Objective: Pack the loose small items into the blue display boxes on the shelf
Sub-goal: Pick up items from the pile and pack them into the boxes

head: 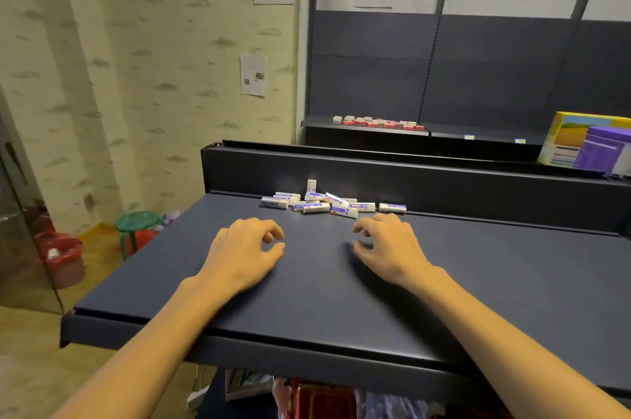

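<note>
Several small white erasers with blue and red sleeves [324, 204] lie in a loose pile at the back of the dark blue shelf [341, 289]; one stands upright against the back wall. One eraser [392, 207] lies apart on the right. My left hand [244, 249] hovers or rests just in front of the pile, fingers loosely curled, holding nothing. My right hand [386, 246] is beside it, below the lone eraser, fingers also loosely curled and empty. No blue display box is in view.
A colourful yellow and purple box [587, 143] stands on the ledge at the right. Small red and white items [379, 122] sit on a farther shelf. A green stool [136, 224] and red bins [61, 254] stand on the floor at left.
</note>
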